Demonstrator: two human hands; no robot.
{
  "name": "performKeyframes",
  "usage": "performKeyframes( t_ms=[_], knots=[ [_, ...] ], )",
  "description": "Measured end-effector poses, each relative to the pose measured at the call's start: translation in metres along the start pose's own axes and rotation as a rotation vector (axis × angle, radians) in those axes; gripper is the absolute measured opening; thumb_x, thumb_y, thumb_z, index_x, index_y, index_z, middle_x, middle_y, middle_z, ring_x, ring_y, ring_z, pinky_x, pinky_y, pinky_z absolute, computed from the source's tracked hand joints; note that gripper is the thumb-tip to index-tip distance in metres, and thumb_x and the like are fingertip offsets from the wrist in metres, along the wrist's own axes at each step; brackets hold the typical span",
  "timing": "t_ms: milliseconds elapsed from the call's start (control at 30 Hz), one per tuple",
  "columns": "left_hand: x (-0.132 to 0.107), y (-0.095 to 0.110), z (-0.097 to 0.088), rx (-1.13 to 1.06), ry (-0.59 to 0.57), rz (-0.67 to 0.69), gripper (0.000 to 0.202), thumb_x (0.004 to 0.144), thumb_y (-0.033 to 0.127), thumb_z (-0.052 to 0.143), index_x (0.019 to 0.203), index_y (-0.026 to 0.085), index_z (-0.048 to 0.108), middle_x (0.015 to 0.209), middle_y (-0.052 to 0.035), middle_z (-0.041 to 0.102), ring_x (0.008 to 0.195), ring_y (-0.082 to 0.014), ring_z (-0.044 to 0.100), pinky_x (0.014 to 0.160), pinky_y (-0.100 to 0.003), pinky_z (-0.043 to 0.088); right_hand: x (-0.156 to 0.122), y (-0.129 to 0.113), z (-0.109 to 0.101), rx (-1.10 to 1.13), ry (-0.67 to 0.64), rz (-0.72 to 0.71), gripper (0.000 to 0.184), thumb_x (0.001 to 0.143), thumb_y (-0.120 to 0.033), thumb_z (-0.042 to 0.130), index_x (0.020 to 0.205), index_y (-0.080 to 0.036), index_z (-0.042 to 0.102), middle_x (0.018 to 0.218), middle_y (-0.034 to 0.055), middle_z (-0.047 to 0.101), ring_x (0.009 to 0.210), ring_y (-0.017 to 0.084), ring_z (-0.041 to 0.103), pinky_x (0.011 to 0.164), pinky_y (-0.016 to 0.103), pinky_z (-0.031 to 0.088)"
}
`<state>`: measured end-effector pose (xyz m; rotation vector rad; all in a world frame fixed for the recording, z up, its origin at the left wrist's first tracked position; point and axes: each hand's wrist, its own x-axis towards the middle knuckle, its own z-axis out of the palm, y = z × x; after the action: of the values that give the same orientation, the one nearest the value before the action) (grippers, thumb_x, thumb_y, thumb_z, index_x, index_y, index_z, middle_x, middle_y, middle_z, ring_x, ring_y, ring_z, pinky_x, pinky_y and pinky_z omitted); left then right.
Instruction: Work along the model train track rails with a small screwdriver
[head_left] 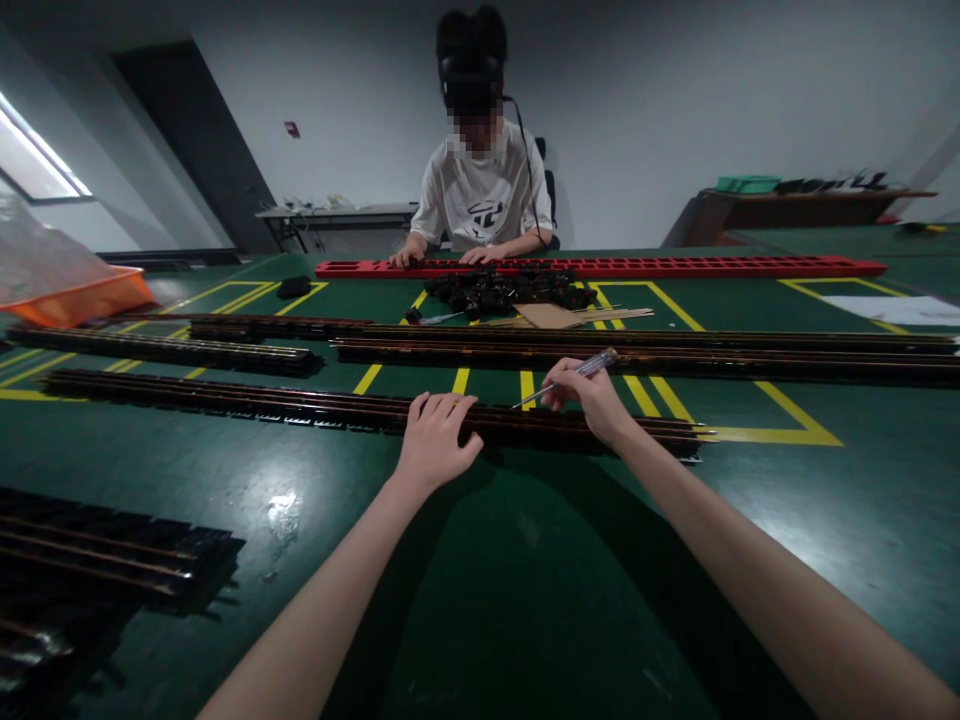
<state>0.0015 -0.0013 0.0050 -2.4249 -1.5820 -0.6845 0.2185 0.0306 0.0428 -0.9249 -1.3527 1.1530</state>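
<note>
A long black strip assembly (300,400) with copper-coloured rods along it lies across the table in front of me. My left hand (437,436) rests on its middle, fingers stretched over the top and thumb apart on the near side. To the right, my right hand (589,393) is closed around a screwdriver (598,362) with a clear handle. The thin shaft slants down to the left, its tip at the strip's far edge between my hands. Whether the tip touches the strip, I cannot tell.
More rod-lined black strips (735,355) lie behind and at near left. Small black parts (502,290) are heaped beside cardboard (547,316). Across the green table (540,540), a co-worker (484,190) in a headset has both hands at a red rail (675,266). An orange bin (97,297) stands left.
</note>
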Motion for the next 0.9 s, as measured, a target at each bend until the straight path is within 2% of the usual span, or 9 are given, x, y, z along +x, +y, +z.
performKeyframes(
  t_ms=[233,900],
  knots=[
    [0.0003,0.0012,0.0011,0.047,0.043,0.009,0.036,0.083,0.040,0.049,0.112,0.020,0.058,0.113,-0.0075,0.064,0.104,-0.0251,0.055,0.099,-0.045,0.034,-0.0004,0.0022,-0.0017,-0.015,-0.009,-0.030,0.016,0.063,-0.031,0.061,0.057,-0.016,0.058,0.049,0.0015,0.060,0.042,0.011,0.054,0.043,0.022,0.043],
    [0.0011,0.0022,0.0041,0.076,0.025,0.006,0.034,0.089,0.037,0.046,0.113,0.016,0.058,0.108,-0.0090,0.063,0.102,-0.0254,0.054,0.094,-0.044,0.037,0.0033,0.0025,-0.0092,-0.009,-0.054,-0.080,0.015,0.066,-0.029,0.063,0.059,-0.015,0.061,0.050,0.0019,0.062,0.044,0.011,0.056,0.043,0.021,0.043]
  ],
)
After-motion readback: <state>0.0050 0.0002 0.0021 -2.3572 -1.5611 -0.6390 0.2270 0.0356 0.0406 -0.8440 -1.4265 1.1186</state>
